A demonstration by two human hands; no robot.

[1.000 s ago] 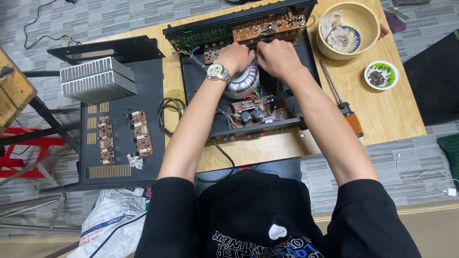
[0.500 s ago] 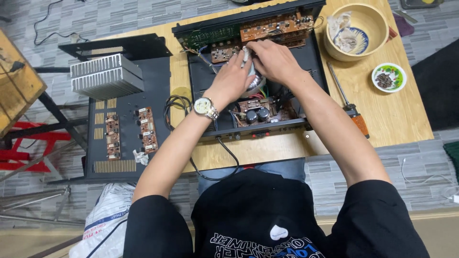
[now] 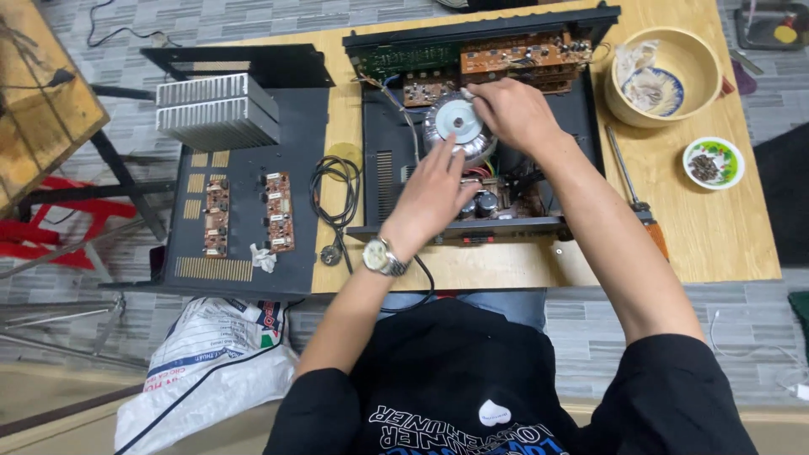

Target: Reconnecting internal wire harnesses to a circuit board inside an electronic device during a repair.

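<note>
Head view: white printed sack [image 3: 211, 354] bottom-left.

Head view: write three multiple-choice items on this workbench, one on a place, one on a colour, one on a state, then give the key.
1. Where does the screwdriver lie?
A. on the table to the right of the open case
B. inside the large bowl
C. on the dark panel at the left

2. What colour is the rim of the small dish?
A. red
B. green
C. black

3. How are the hands placed?
A. both resting on the bare table
B. both at the round silver transformer in the case
C. one holding the screwdriver

Key: 1 A, it lies on the wood just past the case's right wall. 2 B, a green ring edges the white dish. 3 B, the left hand touches the transformer's near side and the right hand grips its far edge.
</note>
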